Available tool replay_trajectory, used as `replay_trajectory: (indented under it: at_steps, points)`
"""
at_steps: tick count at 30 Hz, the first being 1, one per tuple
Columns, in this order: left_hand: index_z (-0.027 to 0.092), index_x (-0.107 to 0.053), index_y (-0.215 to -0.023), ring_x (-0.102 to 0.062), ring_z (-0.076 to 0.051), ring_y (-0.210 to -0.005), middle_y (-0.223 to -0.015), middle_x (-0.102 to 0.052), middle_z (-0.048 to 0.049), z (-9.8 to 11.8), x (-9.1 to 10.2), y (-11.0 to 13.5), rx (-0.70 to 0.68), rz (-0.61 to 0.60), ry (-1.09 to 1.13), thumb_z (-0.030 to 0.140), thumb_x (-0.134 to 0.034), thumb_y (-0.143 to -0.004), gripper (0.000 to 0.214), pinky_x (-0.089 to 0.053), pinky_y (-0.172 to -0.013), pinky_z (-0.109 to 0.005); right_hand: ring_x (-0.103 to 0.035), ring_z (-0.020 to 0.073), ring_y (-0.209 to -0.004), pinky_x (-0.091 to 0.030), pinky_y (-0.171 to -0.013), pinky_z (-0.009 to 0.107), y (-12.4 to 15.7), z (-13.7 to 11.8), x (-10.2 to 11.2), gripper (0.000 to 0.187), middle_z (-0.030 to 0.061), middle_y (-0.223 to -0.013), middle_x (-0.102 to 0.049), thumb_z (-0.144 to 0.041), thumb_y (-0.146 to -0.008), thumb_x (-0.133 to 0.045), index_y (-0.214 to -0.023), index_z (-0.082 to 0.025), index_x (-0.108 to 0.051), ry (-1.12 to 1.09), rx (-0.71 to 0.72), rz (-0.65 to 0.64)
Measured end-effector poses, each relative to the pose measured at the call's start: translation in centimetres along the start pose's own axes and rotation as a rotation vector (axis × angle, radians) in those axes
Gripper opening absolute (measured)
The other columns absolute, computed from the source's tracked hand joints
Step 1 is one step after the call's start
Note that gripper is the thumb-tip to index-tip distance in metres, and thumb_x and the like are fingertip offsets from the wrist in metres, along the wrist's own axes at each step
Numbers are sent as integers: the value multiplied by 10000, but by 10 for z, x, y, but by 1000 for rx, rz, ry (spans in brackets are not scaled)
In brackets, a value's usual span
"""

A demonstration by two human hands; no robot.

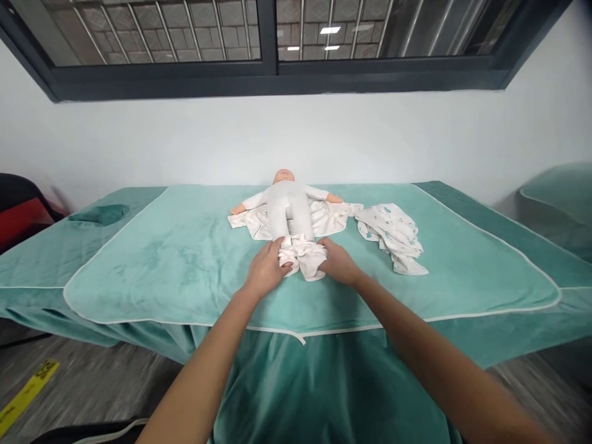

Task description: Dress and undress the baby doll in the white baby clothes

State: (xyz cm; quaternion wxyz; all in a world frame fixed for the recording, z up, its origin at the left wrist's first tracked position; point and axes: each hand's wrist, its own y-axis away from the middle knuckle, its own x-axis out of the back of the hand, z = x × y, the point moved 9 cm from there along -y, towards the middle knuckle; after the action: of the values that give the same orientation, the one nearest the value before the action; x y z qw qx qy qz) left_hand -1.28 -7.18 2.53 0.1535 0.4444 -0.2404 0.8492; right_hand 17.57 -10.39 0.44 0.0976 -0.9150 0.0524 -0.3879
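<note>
A baby doll (pixel 287 200) with a white cloth body lies on its back, head toward the wall. White baby pants (pixel 301 254) are bunched around its lower legs. My left hand (pixel 267 269) grips the left side of the pants, and my right hand (pixel 339 262) grips the right side. The doll's feet are mostly hidden by the fabric. Under the doll's torso and arms a white baby shirt (pixel 326 216) is spread out. To the right, a crumpled white printed baby garment (pixel 392 234) lies near the shirt's sleeve.
A green velvety cover (pixel 161 259) with white piping lies over the bed. A green pillow (pixel 562 197) is at the far right, and a red and black object (pixel 23 213) at the left edge. Behind the bed is a white wall below a dark-framed window (pixel 272 79).
</note>
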Motion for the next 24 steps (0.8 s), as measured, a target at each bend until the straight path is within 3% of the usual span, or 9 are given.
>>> replay_trajectory:
  at_steps: [3, 6, 9, 13, 16, 19, 22, 24]
  points:
    - [216, -453, -1417, -557, -299, -1235, -1349, -584, -118, -3, -6, 3, 30, 47, 28, 260, -665, -831, 624, -442, -1037, -426, -619, 262, -830, -454, -736, 343, 0, -1, -6, 260, 77, -934, -688, -337, -771, -634, -996, -217, -588, 43, -19, 52]
    - [230, -486, -1375, -576, -291, -1230, -1325, -623, -106, -1, -9, 12, 53, 71, 26, 269, -591, -891, 497, -449, -1013, -421, -609, 273, -877, -443, -802, 361, 3, -10, -12, 278, 98, -958, -701, -326, -796, -621, -1048, -210, -631, 67, 38, 68]
    - [236, -515, -1339, -600, -285, -1209, -1281, -664, -89, 2, -7, 20, 102, 69, 9, 243, -534, -917, 422, -440, -1009, -431, -600, 242, -875, -446, -804, 337, 4, -14, -15, 305, 48, -960, -698, -282, -746, -659, -1044, -214, -649, -131, 83, -116]
    - [224, -560, -1307, -603, -267, -1217, -1323, -653, -66, 13, 7, 25, 87, -7, 152, 229, -591, -865, 442, -429, -1049, -403, -561, 177, -787, -436, -748, 295, 13, -19, 0, 185, -2, -849, -636, -265, -714, -696, -854, -168, -624, -434, 81, -424]
    - [215, -605, -1263, -617, -248, -1191, -1331, -648, -43, 35, 23, 27, 8, -165, 412, 266, -650, -817, 451, -450, -1041, -343, -567, 180, -818, -440, -771, 304, 23, -29, 16, 233, 12, -895, -637, -306, -741, -724, -896, -157, -635, -547, 107, -550]
    - [204, -612, -1265, -630, -247, -1152, -1302, -659, -37, 59, 42, 33, -34, -370, 620, 330, -638, -832, 452, -478, -1009, -333, -589, 203, -873, -458, -799, 321, 28, -44, 27, 299, 34, -964, -659, -374, -766, -741, -955, -165, -644, -596, 135, -581]
    - [202, -578, -1318, -599, -270, -1197, -1311, -650, -41, 74, 54, 42, -34, -581, 642, 335, -706, -765, 583, -486, -1003, -341, -597, 208, -893, -467, -800, 318, 27, -66, 36, 276, 35, -982, -661, -366, -798, -705, -987, -178, -634, -523, 162, -587]
    - [213, -591, -1310, -602, -282, -1188, -1293, -659, -38, 79, 55, 53, -56, -767, 552, 328, -769, -696, 650, -496, -974, -332, -598, 206, -869, -462, -757, 304, 31, -84, 35, 237, 31, -969, -658, -314, -797, -669, -994, -189, -630, -357, 199, -654]
